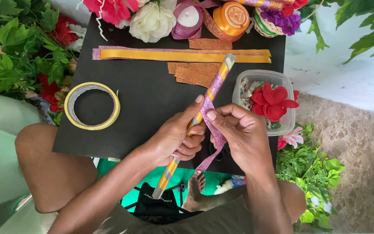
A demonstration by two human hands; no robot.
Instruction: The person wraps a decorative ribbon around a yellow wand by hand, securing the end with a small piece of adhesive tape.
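Observation:
My left hand (179,136) grips a long thin stick (218,78) wrapped in yellow tape and pink glitter ribbon, held slanting over a black board (148,99). My right hand (239,132) pinches the pink glitter ribbon (207,159) against the stick, and the ribbon's loose end trails down below both hands. The stick's upper end points toward the ribbon strips at the back; its lower end reaches down between my knees.
On the board lie a yellow tape roll (92,105), long yellow and pink strips (182,54) and orange glitter pieces (195,73). A clear tub (262,78) holds a red flower. Ribbon spools (230,17), artificial flowers and green leaves ring the board.

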